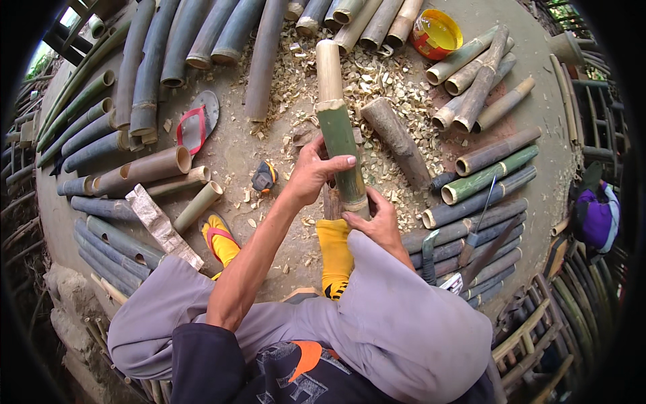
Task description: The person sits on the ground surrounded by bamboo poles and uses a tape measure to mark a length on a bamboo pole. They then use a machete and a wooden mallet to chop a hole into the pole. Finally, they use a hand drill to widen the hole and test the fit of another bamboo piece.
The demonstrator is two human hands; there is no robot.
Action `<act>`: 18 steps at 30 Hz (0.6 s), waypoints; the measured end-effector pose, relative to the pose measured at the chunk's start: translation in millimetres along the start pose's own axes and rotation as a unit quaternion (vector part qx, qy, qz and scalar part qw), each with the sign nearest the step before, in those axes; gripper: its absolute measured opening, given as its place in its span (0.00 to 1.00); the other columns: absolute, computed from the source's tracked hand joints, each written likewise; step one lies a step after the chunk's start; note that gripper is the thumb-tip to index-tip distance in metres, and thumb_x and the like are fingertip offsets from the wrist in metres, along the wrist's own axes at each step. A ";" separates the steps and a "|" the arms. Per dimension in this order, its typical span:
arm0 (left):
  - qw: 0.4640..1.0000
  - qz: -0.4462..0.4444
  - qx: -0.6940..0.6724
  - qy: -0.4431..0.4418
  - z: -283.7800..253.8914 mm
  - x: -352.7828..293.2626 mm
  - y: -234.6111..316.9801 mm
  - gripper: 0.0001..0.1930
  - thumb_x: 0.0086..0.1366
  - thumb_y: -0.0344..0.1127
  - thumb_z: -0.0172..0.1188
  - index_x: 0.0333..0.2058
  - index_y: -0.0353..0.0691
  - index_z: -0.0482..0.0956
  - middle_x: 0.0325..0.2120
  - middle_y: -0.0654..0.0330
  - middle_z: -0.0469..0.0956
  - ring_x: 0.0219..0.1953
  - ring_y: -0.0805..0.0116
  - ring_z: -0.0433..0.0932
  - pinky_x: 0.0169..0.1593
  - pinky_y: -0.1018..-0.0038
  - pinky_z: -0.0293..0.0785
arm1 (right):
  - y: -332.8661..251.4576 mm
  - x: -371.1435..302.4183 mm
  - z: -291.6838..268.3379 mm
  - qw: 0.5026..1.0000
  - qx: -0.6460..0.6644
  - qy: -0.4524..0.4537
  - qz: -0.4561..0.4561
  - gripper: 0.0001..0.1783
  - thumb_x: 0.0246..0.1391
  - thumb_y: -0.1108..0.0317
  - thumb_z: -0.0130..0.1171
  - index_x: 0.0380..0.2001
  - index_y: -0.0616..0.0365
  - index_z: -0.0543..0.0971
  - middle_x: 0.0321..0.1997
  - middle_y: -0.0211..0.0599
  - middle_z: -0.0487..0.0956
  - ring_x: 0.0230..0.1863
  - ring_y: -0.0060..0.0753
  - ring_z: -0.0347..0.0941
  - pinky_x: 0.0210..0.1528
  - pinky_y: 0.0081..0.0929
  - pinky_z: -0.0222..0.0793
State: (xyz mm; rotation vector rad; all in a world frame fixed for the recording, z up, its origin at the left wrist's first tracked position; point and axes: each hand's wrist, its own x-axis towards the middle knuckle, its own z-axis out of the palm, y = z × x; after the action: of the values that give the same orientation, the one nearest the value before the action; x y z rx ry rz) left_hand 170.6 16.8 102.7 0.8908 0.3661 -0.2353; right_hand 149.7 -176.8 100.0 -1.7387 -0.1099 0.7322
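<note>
A bamboo tube stands upright, slightly tilted, in front of me between my knees. Its lower part is green and its upper part is shaved pale, with a rough ring where the two meet. My left hand grips the green middle from the left, thumb across the front. Around the bottom end, my right hand is closed with its thumb near the base. Behind the tube, a short wooden post partly shows. A thick log lies just right of the tube among pale wood chips.
Bamboo tubes lie in rows at the far left, and more at the right. Long blades rest on the right-hand pile. A yellow-red tub stands at the back. A sandal and a small dark tool lie left.
</note>
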 end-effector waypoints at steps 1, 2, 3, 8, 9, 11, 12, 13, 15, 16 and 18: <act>0.999 0.033 0.035 0.006 -0.5 -3.3 2.4 0.30 0.51 0.33 0.70 0.53 0.37 0.68 0.45 0.58 0.76 0.46 0.66 0.76 0.53 0.67 0.72 | -3.6 3.3 3.4 0.999 -0.034 0.002 -0.004 0.36 0.40 0.62 0.72 0.52 0.67 0.71 0.43 0.45 0.79 0.43 0.37 0.77 0.48 0.30 0.72; 0.997 0.047 0.060 -0.004 -1.9 -4.8 6.0 0.31 0.50 0.32 0.71 0.52 0.37 0.69 0.45 0.59 0.76 0.45 0.68 0.76 0.54 0.68 0.72 | -9.5 8.3 6.0 0.998 -0.068 0.003 -0.008 0.35 0.40 0.63 0.72 0.51 0.65 0.72 0.43 0.44 0.79 0.43 0.37 0.77 0.48 0.30 0.72; 0.994 0.062 0.094 -0.006 -0.4 -7.8 12.0 0.32 0.49 0.32 0.72 0.53 0.37 0.69 0.44 0.59 0.76 0.46 0.69 0.76 0.54 0.68 0.72 | -14.4 14.3 7.9 0.995 -0.102 0.002 -0.014 0.34 0.40 0.63 0.72 0.51 0.64 0.72 0.42 0.44 0.79 0.43 0.36 0.77 0.47 0.30 0.72; 0.953 0.119 0.279 -0.021 3.5 -20.9 38.7 0.31 0.48 0.31 0.73 0.52 0.36 0.72 0.43 0.60 0.78 0.46 0.70 0.77 0.53 0.68 0.74 | -1.2 45.6 12.5 0.978 -0.189 0.006 -0.094 0.28 0.37 0.67 0.72 0.45 0.56 0.75 0.32 0.40 0.77 0.32 0.38 0.71 0.34 0.33 0.71; 0.935 0.138 0.326 -0.024 2.0 -23.2 41.9 0.30 0.48 0.30 0.72 0.52 0.36 0.72 0.43 0.60 0.78 0.46 0.70 0.77 0.53 0.68 0.75 | 0.6 51.5 14.0 0.975 -0.187 0.003 -0.119 0.27 0.37 0.67 0.72 0.45 0.56 0.75 0.33 0.40 0.77 0.32 0.39 0.71 0.35 0.34 0.71; 0.932 0.158 0.325 -0.015 0.3 -29.8 42.1 0.30 0.47 0.29 0.72 0.51 0.36 0.74 0.43 0.61 0.78 0.45 0.69 0.78 0.53 0.70 0.76 | 1.2 59.5 14.3 0.968 -0.183 -0.001 -0.170 0.27 0.38 0.69 0.71 0.45 0.56 0.75 0.34 0.39 0.77 0.32 0.40 0.71 0.37 0.36 0.71; 0.931 0.170 0.323 -0.026 -1.5 -33.4 40.8 0.30 0.47 0.28 0.72 0.51 0.37 0.74 0.43 0.61 0.78 0.45 0.69 0.78 0.53 0.70 0.76 | 0.2 61.5 13.6 0.963 -0.202 -0.019 -0.177 0.25 0.38 0.70 0.70 0.44 0.55 0.76 0.36 0.39 0.78 0.35 0.42 0.73 0.42 0.38 0.71; 0.930 0.179 0.319 -0.044 -0.3 -36.1 38.3 0.29 0.47 0.28 0.72 0.51 0.37 0.74 0.43 0.61 0.78 0.45 0.69 0.79 0.53 0.70 0.76 | 9.0 60.2 15.9 0.970 -0.140 0.006 -0.196 0.24 0.38 0.70 0.70 0.44 0.54 0.77 0.38 0.39 0.79 0.37 0.43 0.74 0.43 0.38 0.71; 0.887 0.232 0.394 -0.068 4.2 -45.7 31.7 0.29 0.46 0.28 0.73 0.50 0.37 0.75 0.46 0.58 0.77 0.48 0.67 0.77 0.55 0.69 0.75 | 23.7 56.7 21.1 0.976 -0.061 0.033 -0.206 0.22 0.40 0.70 0.69 0.42 0.55 0.78 0.39 0.40 0.79 0.41 0.43 0.75 0.44 0.37 0.72; 0.884 0.247 0.391 -0.070 4.8 -47.1 26.9 0.29 0.46 0.28 0.73 0.50 0.36 0.75 0.46 0.58 0.77 0.49 0.67 0.77 0.56 0.68 0.74 | 23.0 53.7 21.3 0.979 -0.044 0.038 -0.197 0.20 0.41 0.71 0.68 0.41 0.56 0.79 0.40 0.41 0.80 0.42 0.43 0.76 0.45 0.36 0.72; 0.881 0.256 0.390 -0.078 9.8 -46.2 21.1 0.29 0.46 0.27 0.72 0.50 0.36 0.76 0.47 0.58 0.77 0.49 0.67 0.77 0.57 0.68 0.73 | 16.7 49.2 5.1 0.976 -0.090 0.024 -0.195 0.17 0.43 0.72 0.67 0.40 0.57 0.79 0.40 0.44 0.81 0.42 0.43 0.77 0.45 0.34 0.73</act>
State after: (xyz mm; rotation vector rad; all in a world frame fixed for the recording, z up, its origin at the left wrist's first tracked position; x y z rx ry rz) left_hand 137.8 24.1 142.1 1.7170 -0.1532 0.0549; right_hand 181.3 -156.1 64.0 -1.8318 -0.4832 0.4009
